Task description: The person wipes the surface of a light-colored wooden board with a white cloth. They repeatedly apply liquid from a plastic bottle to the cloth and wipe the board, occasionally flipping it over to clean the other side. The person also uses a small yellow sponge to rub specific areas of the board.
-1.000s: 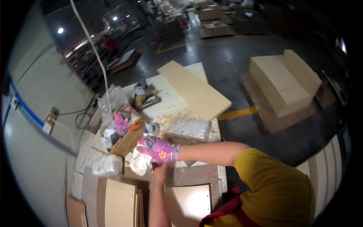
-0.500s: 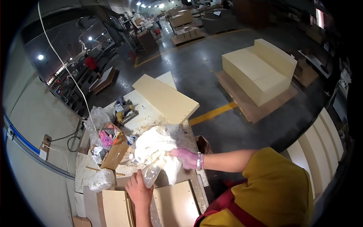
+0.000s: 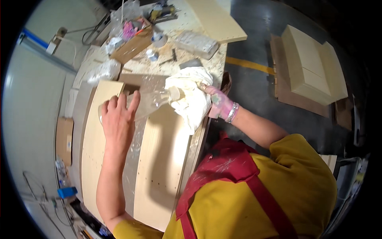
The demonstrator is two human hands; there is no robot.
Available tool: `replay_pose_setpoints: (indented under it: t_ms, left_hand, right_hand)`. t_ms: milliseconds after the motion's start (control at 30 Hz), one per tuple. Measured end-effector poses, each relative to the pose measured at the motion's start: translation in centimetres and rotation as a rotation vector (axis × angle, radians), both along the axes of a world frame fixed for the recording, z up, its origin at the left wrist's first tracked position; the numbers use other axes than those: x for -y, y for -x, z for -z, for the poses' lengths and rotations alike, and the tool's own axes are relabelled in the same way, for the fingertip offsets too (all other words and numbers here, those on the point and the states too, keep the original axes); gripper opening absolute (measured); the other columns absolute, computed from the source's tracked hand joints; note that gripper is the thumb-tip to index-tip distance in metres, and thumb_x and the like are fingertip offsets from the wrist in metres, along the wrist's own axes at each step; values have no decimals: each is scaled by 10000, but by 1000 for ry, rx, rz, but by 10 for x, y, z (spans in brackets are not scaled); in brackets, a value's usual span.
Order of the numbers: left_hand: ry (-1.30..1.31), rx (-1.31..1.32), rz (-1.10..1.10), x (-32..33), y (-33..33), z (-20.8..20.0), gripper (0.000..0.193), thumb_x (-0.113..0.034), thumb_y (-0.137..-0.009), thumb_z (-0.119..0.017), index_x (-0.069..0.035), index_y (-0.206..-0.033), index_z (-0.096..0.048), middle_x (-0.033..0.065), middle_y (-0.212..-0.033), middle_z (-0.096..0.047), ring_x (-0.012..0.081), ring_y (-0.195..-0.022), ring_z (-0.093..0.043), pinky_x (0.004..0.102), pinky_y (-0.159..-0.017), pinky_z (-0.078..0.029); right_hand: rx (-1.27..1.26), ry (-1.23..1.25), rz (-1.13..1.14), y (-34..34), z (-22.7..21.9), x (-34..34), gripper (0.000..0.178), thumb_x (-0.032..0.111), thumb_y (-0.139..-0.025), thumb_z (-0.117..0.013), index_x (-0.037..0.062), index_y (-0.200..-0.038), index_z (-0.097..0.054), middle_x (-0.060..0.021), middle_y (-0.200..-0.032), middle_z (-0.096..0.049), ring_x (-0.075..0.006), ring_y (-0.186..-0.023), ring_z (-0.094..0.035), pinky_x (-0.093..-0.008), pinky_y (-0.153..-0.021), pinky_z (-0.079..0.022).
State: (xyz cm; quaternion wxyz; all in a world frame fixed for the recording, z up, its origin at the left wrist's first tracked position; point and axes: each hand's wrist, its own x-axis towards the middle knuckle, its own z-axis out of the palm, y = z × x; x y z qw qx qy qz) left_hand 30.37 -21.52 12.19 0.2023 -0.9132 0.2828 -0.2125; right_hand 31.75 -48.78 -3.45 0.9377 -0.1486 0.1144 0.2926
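My left hand (image 3: 119, 119) is wrapped round a clear plastic bottle (image 3: 149, 104), which lies almost sideways in the air with its neck pointing right. The bottle's mouth meets a bunched white cloth (image 3: 195, 93), or comes very close to it. Closed on the cloth's right side is my right hand (image 3: 221, 104), in a pinkish-purple stained glove; folds of cloth hide some of its fingers. Beneath them, two long pale wooden panels lie on the bench: one panel (image 3: 163, 155) with small holes below the cloth, another panel (image 3: 92, 159) left of my forearm.
Farther along the bench (image 3: 215, 67) are a cardboard box (image 3: 133, 44) of odds and ends, a small white bottle (image 3: 151, 55), a plastic-wrapped block (image 3: 195, 44) and a power tool (image 3: 163, 12). Stacked pale panels (image 3: 312, 67) stand on the floor at right.
The view has swung down toward the bench. The cloth has come up off the cluttered bench in my right hand, and the bottle has tipped over toward it.
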Motion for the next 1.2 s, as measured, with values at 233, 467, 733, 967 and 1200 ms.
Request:
replay_pose_setpoints:
  t_ms: [233, 467, 733, 967, 1200]
  left_hand:
    - [-32, 40, -29, -7, 10, -12, 468, -63, -798, -559, -204, -1243, -590, 64, -954, -569, 254, -981, -580, 397, -874, -445]
    - [-112, -63, 25, 8, 18, 2, 453, -58, -809, -545, -202, -1238, -554, 64, -1018, -562, 245, -974, -574, 414, -881, -441]
    - [-31, -41, 1, 3, 6, -9, 458, -39, -798, -566, -203, -1225, -560, 63, -1022, -563, 242, -949, -567, 415, -888, -437]
    - [5, -150, 50, 18, 14, -1, 459, -34, -793, -579, -205, -1218, -565, 64, -993, -550, 245, -958, -570, 418, -888, -436]
    - [-55, -138, -24, 6, 6, 3, 464, -14, -789, -566, -200, -1214, -565, 64, -1050, -568, 251, -966, -574, 415, -895, -433]
  right_hand:
    - [-11, 31, -47, 13, 14, -10, 430, 227, -998, -420, 25, -1375, -460, -165, -1336, -568, -321, -1214, -569, -501, -1065, -422]
    - [198, -196, -143, 22, 11, -16, 434, 271, -1015, -422, 34, -1376, -457, -164, -1309, -580, -339, -1176, -585, -504, -1056, -427]
    - [50, 4, -75, 26, 3, 4, 478, 248, -1009, -379, 5, -1420, -389, -221, -1366, -523, -384, -1229, -541, -537, -1069, -404]
    - [24, -50, -88, 23, 11, 12, 547, 323, -992, -401, 46, -1462, -357, -180, -1439, -469, -362, -1298, -482, -531, -1113, -344]
    - [65, -66, -69, 20, 26, 21, 568, 369, -999, -378, 22, -1448, -375, -200, -1438, -462, -366, -1318, -460, -517, -1122, -340]
